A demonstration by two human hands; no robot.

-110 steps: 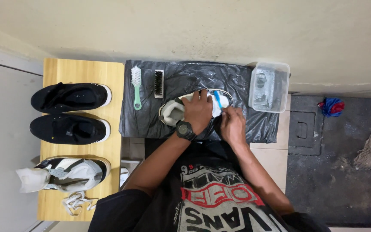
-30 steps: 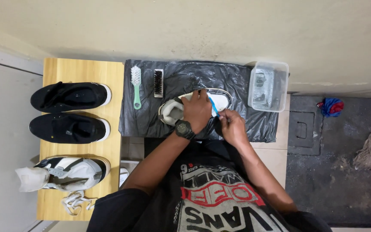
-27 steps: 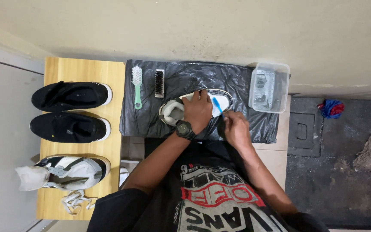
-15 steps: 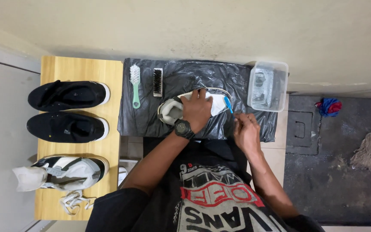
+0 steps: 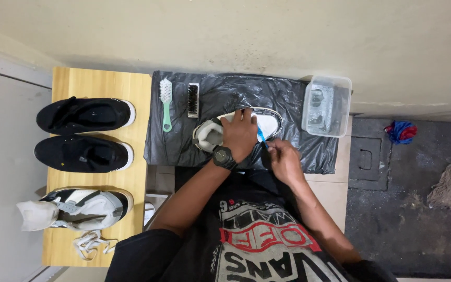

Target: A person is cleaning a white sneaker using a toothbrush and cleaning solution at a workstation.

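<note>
A white shoe (image 5: 270, 119) lies on its side on a black plastic sheet (image 5: 220, 94). My left hand (image 5: 239, 133), with a dark watch on the wrist, presses down on the shoe's middle and holds it. My right hand (image 5: 283, 159) grips a small blue brush (image 5: 261, 136), whose head rests against the shoe's side near the toe. The shoe's heel and padded collar (image 5: 206, 134) show to the left of my left hand.
A green-handled brush (image 5: 166, 104) and a black-bristled brush (image 5: 193, 101) lie at the sheet's left. A clear tub of water (image 5: 325, 105) stands at its right. Two black shoes (image 5: 84, 115) and a white shoe (image 5: 79, 210) sit on a wooden shelf (image 5: 97, 83). A mop (image 5: 450, 187) lies far right.
My right hand swung out toward the tub with the blue brush, then came back to the shoe's toe side. My left hand stayed on the shoe.
</note>
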